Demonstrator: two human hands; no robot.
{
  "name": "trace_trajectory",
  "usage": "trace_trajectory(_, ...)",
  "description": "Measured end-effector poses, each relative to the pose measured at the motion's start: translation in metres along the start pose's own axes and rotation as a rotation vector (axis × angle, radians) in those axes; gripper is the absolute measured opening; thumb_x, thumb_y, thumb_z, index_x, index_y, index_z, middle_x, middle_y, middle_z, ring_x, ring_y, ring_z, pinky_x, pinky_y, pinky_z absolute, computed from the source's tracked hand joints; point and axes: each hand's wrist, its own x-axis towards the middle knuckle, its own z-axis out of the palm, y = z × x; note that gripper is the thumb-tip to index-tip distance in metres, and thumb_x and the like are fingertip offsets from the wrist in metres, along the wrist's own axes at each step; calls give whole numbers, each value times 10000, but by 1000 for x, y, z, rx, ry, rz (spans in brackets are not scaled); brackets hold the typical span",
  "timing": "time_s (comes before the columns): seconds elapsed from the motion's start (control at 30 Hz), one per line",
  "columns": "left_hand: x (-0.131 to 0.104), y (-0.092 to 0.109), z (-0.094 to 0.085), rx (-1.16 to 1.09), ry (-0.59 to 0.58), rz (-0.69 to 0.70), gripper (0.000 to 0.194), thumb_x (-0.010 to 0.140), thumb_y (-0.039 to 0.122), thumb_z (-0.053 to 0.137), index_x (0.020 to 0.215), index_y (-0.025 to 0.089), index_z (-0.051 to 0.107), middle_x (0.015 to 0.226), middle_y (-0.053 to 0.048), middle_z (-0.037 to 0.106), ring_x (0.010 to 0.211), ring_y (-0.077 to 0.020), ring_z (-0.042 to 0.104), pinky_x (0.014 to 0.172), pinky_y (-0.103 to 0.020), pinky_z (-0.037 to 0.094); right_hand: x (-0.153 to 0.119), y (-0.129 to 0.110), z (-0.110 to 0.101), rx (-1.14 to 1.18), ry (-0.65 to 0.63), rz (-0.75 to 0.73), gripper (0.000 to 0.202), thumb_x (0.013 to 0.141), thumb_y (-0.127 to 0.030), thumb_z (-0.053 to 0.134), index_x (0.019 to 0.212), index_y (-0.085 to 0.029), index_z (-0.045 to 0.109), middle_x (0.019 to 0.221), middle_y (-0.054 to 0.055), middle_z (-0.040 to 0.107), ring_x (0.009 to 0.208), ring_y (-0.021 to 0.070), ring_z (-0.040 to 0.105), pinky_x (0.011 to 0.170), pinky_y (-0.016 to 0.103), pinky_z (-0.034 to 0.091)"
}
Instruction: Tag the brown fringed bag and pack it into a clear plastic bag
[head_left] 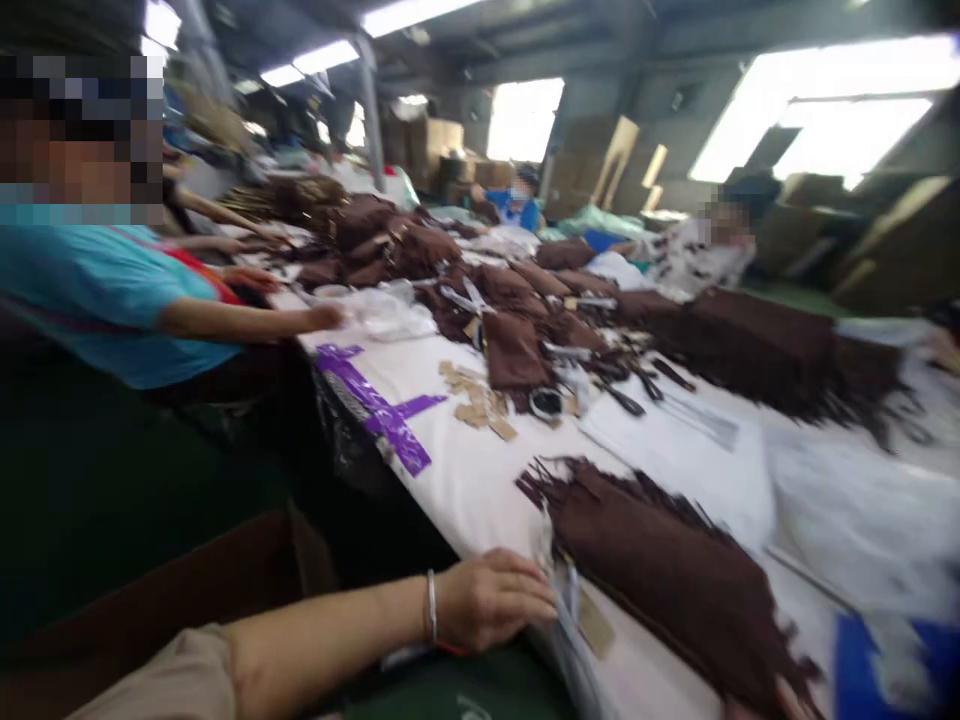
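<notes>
My left hand (495, 602), with a bracelet at the wrist, is at the near edge of the table. Its fingers are closed in a pinch on a strip of clear plastic (574, 650), which hangs along the edge. Just right of it lies a folded dark brown fringed scarf (667, 570) on the white tabletop. Of my right hand (793, 702), only fingertips show at the bottom edge, against the scarf's near end; the rest is out of frame. A small piece of brown cardboard (595, 626) lies between the plastic and the scarf.
Purple tape (386, 410) marks the table's left edge. Brown cardboard pieces (476, 398), scissors (622, 399) and piled brown scarves (517, 350) lie farther up. Clear plastic bags (862, 510) are at right. A person in a turquoise shirt (112, 300) works at left; others stand beyond.
</notes>
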Motion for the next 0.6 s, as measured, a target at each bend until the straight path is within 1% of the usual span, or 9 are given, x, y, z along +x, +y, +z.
trace_trajectory(0.03,4,-2,3,68,-81,89,395,892,175,469,1281,228,513,1268,-74,585,1229,-227,473,1080,-403,349,-16,9,-21,63,48,73,313,887,-445,468,1194,-433,530,1343,-15,502,1154,227,540,873,457,525)
trace_trajectory(0.1,15,-7,9,190,-200,208,403,909,189,462,1310,212,473,1310,-81,551,1243,-231,450,1075,-394,342,-33,22,-42,330,143,216,374,863,-374,475,1233,-366,530,1321,-14,532,1142,193,556,970,440,486)
trace_trajectory(0.2,32,-11,22,326,-285,301,365,942,223,432,1304,191,462,1302,-96,550,1202,-223,477,1081,-389,318,-30,30,-40,718,278,354,405,791,-231,578,1192,-282,569,1278,-11,571,1127,135,558,1032,334,433)
trace_trajectory(0.27,41,-10,29,396,-309,356,310,947,197,411,1241,179,510,1169,-95,625,1113,-210,527,1062,-385,331,-26,28,-36,789,324,373,404,769,-183,604,1160,-279,580,1248,-27,591,1107,112,567,1004,282,450)
trace_trajectory(0.33,49,-8,31,417,-307,389,252,932,169,421,1137,168,567,1001,-83,664,1007,-204,555,1011,-375,375,-29,23,-38,792,311,413,394,760,-191,632,1141,-277,582,1205,-25,616,1066,118,594,955,279,489)
trace_trajectory(0.4,52,-6,27,370,-239,358,216,896,158,466,1079,157,580,955,-83,658,970,-212,545,959,-372,413,-40,18,-47,727,209,531,354,776,-289,652,1121,-245,588,1131,21,653,1003,164,633,885,318,537)
trace_trajectory(0.5,48,-3,13,196,-15,209,241,844,131,506,1077,156,560,992,-90,639,976,-211,528,937,-382,431,-63,11,-52,421,-78,764,466,815,-558,559,1038,-153,616,975,123,690,851,252,678,708,375,578)
trace_trajectory(0.57,40,-1,6,64,124,108,225,846,141,521,1067,164,556,967,-81,629,953,-198,530,924,-377,441,-75,1,-36,147,-235,723,564,837,-653,440,936,-133,634,846,136,692,731,259,677,608,364,553)
trace_trajectory(0.6,37,0,3,12,182,61,211,851,168,539,1061,164,559,956,-79,622,943,-197,531,911,-376,448,-79,-6,-22,13,-293,619,559,850,-657,407,899,-149,636,798,120,686,695,251,666,593,359,534)
